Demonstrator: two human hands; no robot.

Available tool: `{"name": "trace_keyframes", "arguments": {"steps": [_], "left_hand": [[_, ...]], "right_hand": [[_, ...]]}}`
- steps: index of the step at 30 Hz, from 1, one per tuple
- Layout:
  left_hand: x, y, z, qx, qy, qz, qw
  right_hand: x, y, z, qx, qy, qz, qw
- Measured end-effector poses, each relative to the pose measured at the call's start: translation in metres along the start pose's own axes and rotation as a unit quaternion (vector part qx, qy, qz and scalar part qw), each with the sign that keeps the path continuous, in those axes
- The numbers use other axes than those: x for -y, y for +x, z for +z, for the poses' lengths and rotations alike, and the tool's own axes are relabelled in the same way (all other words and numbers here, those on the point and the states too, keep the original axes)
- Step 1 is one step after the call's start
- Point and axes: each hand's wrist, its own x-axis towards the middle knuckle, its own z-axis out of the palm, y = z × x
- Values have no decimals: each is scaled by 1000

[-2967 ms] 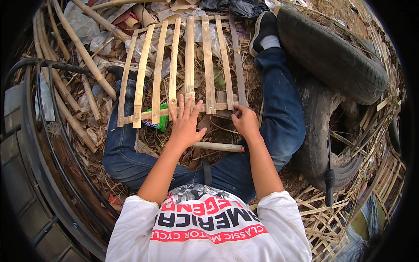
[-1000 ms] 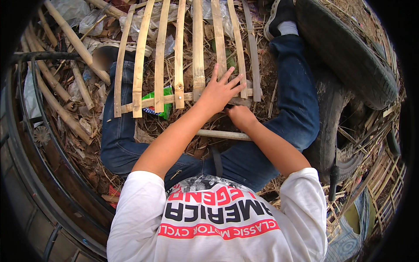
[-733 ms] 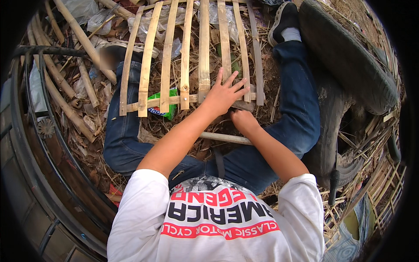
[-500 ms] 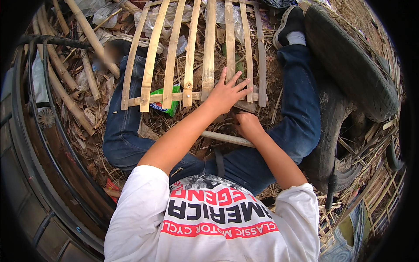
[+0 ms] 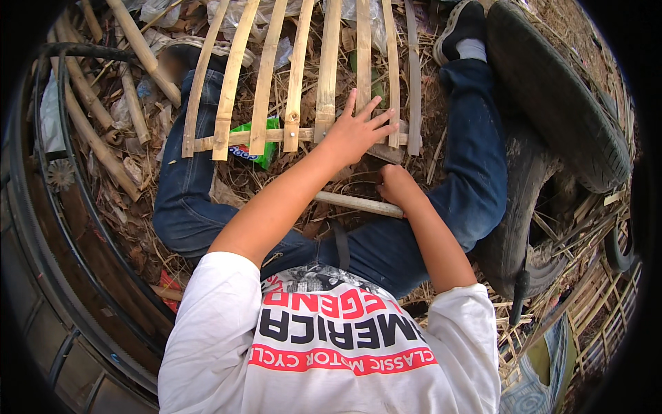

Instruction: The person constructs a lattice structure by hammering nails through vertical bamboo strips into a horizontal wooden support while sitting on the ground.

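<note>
A lattice of flat bamboo slats (image 5: pixel 261 103) fixed to a crosspiece (image 5: pixel 207 143) lies between my legs. My left hand (image 5: pixel 355 134) rests on the slats near their close end, fingers spread apart. Under the lattice, just beyond my right hand, shows a greyish block (image 5: pixel 387 152). My right hand (image 5: pixel 398 185) is closed low beside that block; whatever its fingers hold is hidden. A pale stick (image 5: pixel 358 202) lies across in front of me, one end by my right wrist.
Worn tyres (image 5: pixel 562 96) stand along my right leg. Bamboo poles (image 5: pixel 141 52) and a black metal frame (image 5: pixel 52 124) lie to the left. A green wrapper (image 5: pixel 261 161) sits under the slats, among dry leaves and plastic bags. Split bamboo strips (image 5: pixel 586 338) are piled at lower right.
The lattice, legs and ground sit slightly higher in the picture. My left hand keeps its spread place on the slats. My right hand has drawn a little away from the block.
</note>
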Motion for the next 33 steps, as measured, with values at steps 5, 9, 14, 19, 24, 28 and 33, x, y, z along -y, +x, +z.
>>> {"name": "trace_keyframes", "arguments": {"steps": [5, 9, 14, 19, 24, 28, 33], "left_hand": [[1, -3, 0, 13, 11, -5, 1000], [1, -1, 1, 12, 3, -8, 1000], [0, -1, 4, 0, -5, -10, 1000], [-2, 0, 5, -3, -2, -11, 1000], [-1, 0, 4, -11, -6, -15, 1000], [-4, 0, 5, -7, 30, -13, 999], [1, -2, 2, -3, -18, -10, 1000]], "right_hand": [[11, -6, -7, 15, -61, 20, 998], [15, 0, -6, 14, -111, -64, 992], [19, 17, 4, 27, -185, -114, 976], [18, 26, 16, 24, -201, -128, 971], [14, 27, 16, 6, -171, -143, 975], [17, 18, 10, -24, -50, -165, 985], [38, -30, -40, -155, 230, -56, 959]]}}
